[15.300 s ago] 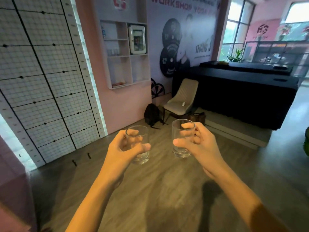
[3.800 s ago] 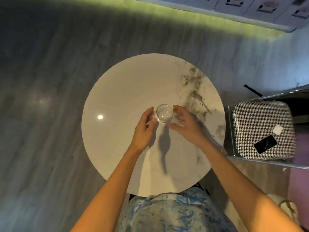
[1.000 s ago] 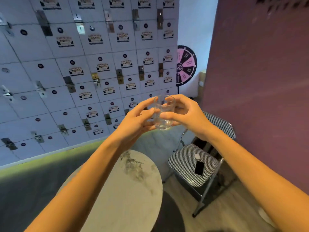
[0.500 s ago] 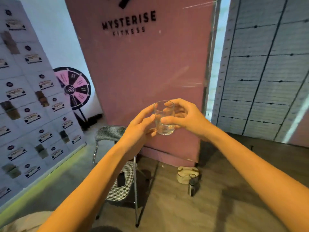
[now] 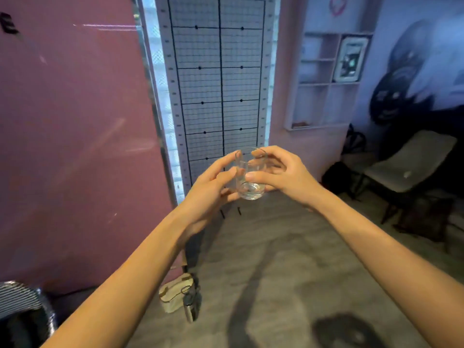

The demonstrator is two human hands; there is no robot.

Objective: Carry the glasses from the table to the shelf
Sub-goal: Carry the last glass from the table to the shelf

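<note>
A clear empty glass (image 5: 249, 187) is held upright in mid-air at chest height, between both hands. My left hand (image 5: 212, 187) presses its fingertips against the glass's left side. My right hand (image 5: 278, 172) wraps the right side, thumb in front and fingers behind. The white wall shelf (image 5: 324, 81) hangs on the pink wall at the upper right, well beyond the glass; its compartments look blurred and their contents cannot be made out. The table is out of view.
A large pink panel (image 5: 75, 136) fills the left. A gridded white wall panel (image 5: 221, 84) stands straight ahead. A beige chair (image 5: 406, 167) and a dark backpack (image 5: 339, 177) sit at the right. A small bag (image 5: 175, 295) lies on the grey floor. A houndstooth chair's edge (image 5: 22, 297) shows bottom left.
The view has swung right: the lockers and prize wheel have left the frame, and the gridded panel, shelf and beige chair have come in. Both hands keep the glass in the same grip.
</note>
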